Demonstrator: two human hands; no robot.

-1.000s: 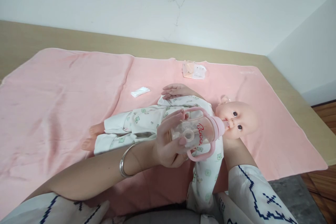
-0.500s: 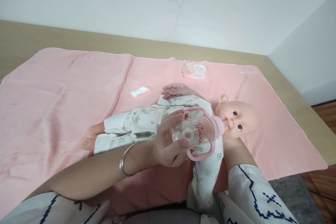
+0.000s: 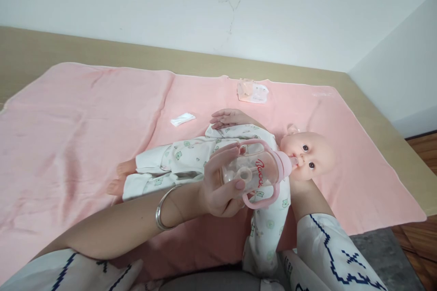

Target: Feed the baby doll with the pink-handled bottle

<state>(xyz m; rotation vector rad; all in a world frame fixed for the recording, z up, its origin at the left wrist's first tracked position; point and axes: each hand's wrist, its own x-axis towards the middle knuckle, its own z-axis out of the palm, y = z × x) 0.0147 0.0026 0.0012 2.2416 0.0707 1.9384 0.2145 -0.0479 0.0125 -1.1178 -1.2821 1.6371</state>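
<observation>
My left hand (image 3: 221,182) is wrapped round a clear baby bottle (image 3: 264,170) with a pink collar and two pink handles. The bottle lies tilted towards a baby doll (image 3: 309,154), its teat at the doll's mouth. The doll lies face up in a white suit with green prints. My right arm passes under the doll's neck, and my right hand (image 3: 229,118) shows on the far side. Its fingers are stretched out beside the doll's far sleeve, touching it; part of the palm is hidden.
A pink blanket (image 3: 112,113) covers most of the wooden table (image 3: 136,50). On it, beyond the doll, lie a folded white tissue (image 3: 183,119) and a small clear plastic packet (image 3: 253,91). A white wall (image 3: 153,4) stands behind the table.
</observation>
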